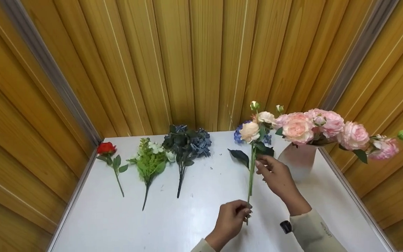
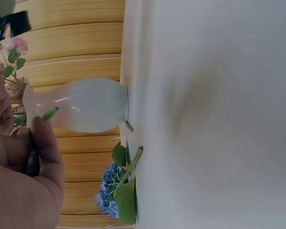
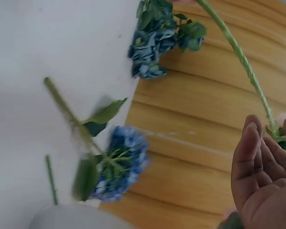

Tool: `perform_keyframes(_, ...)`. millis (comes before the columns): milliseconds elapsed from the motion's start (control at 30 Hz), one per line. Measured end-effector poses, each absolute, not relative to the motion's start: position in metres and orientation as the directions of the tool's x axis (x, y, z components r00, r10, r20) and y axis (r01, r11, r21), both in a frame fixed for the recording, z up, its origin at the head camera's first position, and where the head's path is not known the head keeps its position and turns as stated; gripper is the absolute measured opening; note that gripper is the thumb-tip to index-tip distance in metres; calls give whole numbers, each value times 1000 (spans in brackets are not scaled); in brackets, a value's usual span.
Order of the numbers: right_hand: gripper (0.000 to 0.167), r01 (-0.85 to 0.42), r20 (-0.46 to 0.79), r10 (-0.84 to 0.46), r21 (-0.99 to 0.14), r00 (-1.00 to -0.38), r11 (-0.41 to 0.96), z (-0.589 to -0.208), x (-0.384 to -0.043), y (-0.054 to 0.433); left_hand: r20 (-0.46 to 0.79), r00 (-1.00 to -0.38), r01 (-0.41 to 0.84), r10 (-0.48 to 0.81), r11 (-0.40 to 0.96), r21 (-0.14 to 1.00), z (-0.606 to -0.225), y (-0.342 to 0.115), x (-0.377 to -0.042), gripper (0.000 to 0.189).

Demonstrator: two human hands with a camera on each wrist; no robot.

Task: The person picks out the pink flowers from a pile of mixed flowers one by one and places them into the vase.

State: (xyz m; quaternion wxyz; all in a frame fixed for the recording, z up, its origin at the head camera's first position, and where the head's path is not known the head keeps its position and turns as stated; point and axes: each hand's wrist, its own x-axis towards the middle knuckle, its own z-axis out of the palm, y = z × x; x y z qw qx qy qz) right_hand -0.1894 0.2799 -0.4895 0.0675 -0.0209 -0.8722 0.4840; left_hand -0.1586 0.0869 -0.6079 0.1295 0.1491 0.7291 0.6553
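My left hand pinches the lower end of a long green stem, whose tip shows beyond the fingers in the left wrist view. That stem belongs to an artificial peach flower spray with a bud on top, held upright over the table. My right hand is beside the upper stem, its fingertips close to it and loosely bent; whether they touch is unclear. Right of it stands a pink-and-white vase with pink peonies leaning rightward. Behind the spray lies a blue hydrangea, partly hidden in the head view.
On the white table lie a red rose, a green-and-white sprig and a dark blue bunch, in a row at the left. Wood-patterned panels enclose the back and sides. A green stem lies near the vase.
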Motion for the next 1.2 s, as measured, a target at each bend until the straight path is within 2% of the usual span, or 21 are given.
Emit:
perform_keyframes(167, 24, -105, 153, 44, -833, -987, 544, -472, -186, 269, 52, -914, 127, 402, 162, 979, -610, 85, -155, 12)
perform_keyframes(333, 20, -219, 362, 71, -697, -930, 683, -437, -173, 293, 19, -918, 134, 395, 267, 954, -604, 85, -166, 17)
perform_keyframes(433, 27, -288, 575, 151, -599, -804, 747, -411, -167, 327, -8, -931, 112, 364, 308, 945, -601, 83, -172, 19)
perform_keyframes(533, 45, -302, 735, 262, -537, -625, 788, -385, -167, 362, 4, -945, 115, 328, 319, 941, -600, 81, -177, 19)
perform_keyframes(600, 54, -309, 790, 328, -530, -519, 789, -371, -171, 381, 28, -949, 133, 315, 317, 939, -599, 79, -180, 18)
perform_keyframes(700, 66, -286, 799, 409, -557, -441, 779, -357, -181, 398, 47, -952, 141, 303, 296, 945, -598, 78, -183, 18)
perform_keyframes(800, 66, -267, 782, 436, -581, -446, 769, -357, -194, 403, 54, -955, 139, 292, 279, 950, -598, 76, -184, 18)
perform_keyframes(967, 49, -165, 725, 427, -589, -540, 791, -383, -209, 400, 45, -962, 120, 268, 269, 956, -599, 71, -184, 18)
perform_keyframes(1200, 56, -125, 666, 420, -609, -616, 783, -414, -232, 402, 74, -968, 139, 242, 265, 954, -600, 62, -187, 22)
